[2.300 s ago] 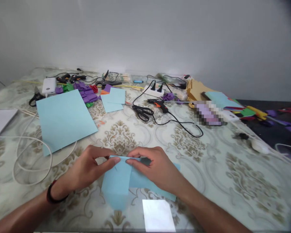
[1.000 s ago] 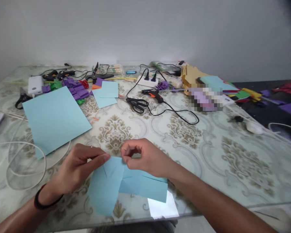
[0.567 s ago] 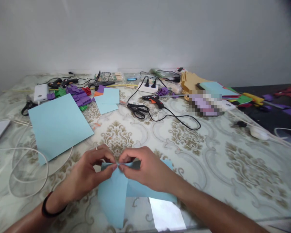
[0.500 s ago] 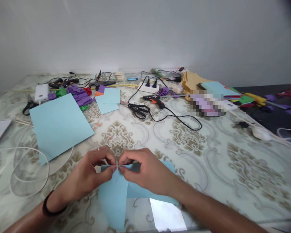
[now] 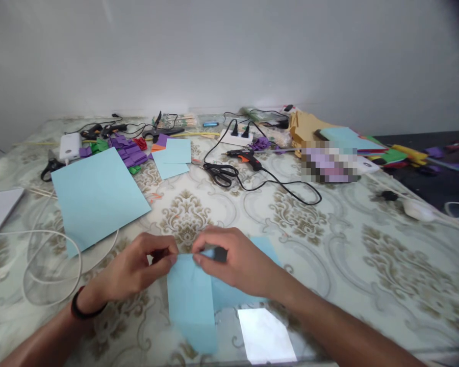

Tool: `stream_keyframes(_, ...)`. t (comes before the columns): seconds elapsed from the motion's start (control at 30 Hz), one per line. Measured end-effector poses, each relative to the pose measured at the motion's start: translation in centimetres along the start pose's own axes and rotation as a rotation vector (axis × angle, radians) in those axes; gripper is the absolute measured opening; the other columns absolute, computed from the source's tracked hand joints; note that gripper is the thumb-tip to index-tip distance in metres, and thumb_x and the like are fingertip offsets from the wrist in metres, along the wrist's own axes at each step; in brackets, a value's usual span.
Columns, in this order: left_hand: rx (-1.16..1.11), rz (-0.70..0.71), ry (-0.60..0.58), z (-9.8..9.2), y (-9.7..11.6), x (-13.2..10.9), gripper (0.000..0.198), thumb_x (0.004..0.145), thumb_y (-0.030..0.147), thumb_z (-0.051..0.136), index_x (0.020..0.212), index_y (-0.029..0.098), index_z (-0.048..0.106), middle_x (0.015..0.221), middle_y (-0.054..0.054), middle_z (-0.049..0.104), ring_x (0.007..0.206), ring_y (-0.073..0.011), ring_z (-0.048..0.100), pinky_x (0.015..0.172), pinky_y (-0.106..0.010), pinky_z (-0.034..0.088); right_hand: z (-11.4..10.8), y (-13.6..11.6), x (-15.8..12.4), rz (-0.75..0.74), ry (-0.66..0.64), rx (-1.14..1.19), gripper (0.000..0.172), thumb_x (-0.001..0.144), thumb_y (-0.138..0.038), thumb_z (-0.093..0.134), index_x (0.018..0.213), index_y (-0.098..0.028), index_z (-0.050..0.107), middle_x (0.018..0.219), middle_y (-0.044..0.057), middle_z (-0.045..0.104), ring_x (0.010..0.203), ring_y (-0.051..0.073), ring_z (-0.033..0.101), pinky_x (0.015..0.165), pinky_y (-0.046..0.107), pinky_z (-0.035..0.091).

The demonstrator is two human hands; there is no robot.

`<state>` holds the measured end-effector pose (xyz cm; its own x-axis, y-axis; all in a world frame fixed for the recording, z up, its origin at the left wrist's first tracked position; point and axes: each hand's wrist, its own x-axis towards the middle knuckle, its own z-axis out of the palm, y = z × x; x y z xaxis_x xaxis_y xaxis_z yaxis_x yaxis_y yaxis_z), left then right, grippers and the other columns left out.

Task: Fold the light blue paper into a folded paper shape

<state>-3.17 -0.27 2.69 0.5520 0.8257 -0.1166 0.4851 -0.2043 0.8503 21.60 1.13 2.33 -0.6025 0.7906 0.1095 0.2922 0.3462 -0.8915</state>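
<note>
A light blue strip of paper (image 5: 191, 300) hangs between my hands and slants down toward the table's near edge. My left hand (image 5: 143, 265) pinches its upper left corner between thumb and fingertips. Along the same top edge, a short way to the right, my right hand (image 5: 229, 257) is closed on the paper with thumb and forefinger. More light blue paper (image 5: 235, 296) shows behind and beneath my right hand; whether it joins the strip, I cannot tell.
A large light blue sheet (image 5: 99, 199) lies at left beside a white cable (image 5: 78, 272). Beyond my hands are black-handled scissors (image 5: 220, 175), a glue gun (image 5: 245, 157) and a power strip (image 5: 235, 137). Folded purple paper pieces (image 5: 128, 151) lie back left. A bright white patch (image 5: 268, 336) shows near the front.
My hands have moved slightly apart along the paper's top edge, exposing paper between them. The strip has shifted a little to the right.
</note>
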Motion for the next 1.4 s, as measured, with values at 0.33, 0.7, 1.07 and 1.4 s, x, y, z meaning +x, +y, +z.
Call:
stream_keyframes(0.33,-0.327,-0.281,0.231,0.0,-3.9,1.7,0.035,0.092,0.052,0.067,0.079,0.020,0.060,0.069,0.003,0.069,0.067,-0.0188,0.074,0.066,-0.028,0.058,1.2,2.1,-0.7,-0.308,-0.195,-0.437,0.076,0.076,-0.038,0.091,0.141,-0.020,0.057,0.146,0.015,0.055,0.138,0.034,0.044,0.116,0.054,0.038)
stream_keyframes(0.7,-0.442,-0.293,0.309,0.0,-4.1,1.9,0.036,0.083,0.039,0.078,0.107,0.022,0.057,0.066,0.008,0.064,0.060,-0.0172,0.073,0.060,-0.028,0.062,3.9,3.0,-0.8,-0.371,-0.204,-0.549,0.045,0.093,-0.032,0.074,0.132,-0.014,0.061,0.133,0.014,0.067,0.129,0.031,0.053,0.121,0.055,0.036)
stream_keyframes(1.07,-0.572,-0.310,0.386,-0.9,-4.1,1.9,0.026,0.080,0.042,0.073,0.092,0.019,0.070,0.071,0.003,0.066,0.060,-0.0136,0.067,0.057,-0.024,0.058,2.3,2.5,-0.7,-0.628,0.118,-0.539,0.023,0.096,-0.010,0.060,0.117,-0.015,0.068,0.109,0.009,0.073,0.106,0.024,0.061,0.107,0.044,0.049)
stream_keyframes(1.4,0.214,0.023,0.210,0.4,-3.8,1.2,0.018,0.093,0.026,0.065,0.101,0.024,0.081,0.098,-0.004,0.069,0.085,-0.0172,0.066,0.079,-0.030,0.055,1.3,3.4,-0.9,-0.360,-0.264,-0.479,0.014,0.100,-0.026,0.067,0.091,-0.018,0.075,0.084,0.000,0.076,0.082,0.017,0.067,0.081,0.033,0.052)
